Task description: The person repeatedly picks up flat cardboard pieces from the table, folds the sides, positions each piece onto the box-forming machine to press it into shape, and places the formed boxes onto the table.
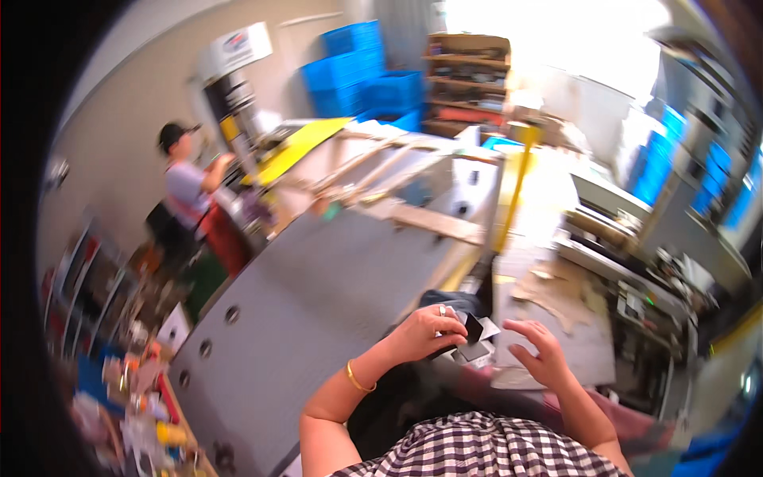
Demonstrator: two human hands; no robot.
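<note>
Black-and-white checked shirt, short-sleeved, forearms bare. A thin gold bangle circles the left wrist; the left hand (425,332) wears what looks like a ring, though blurred.

Your left hand (421,332) covers most of the small dark flat piece (474,327) it pinches, so you cannot tell what it is. Motion blur smears your right hand (539,354) and the far wooden shelves (467,79), and the lower edge cuts off your checked shirt (477,449)
</note>
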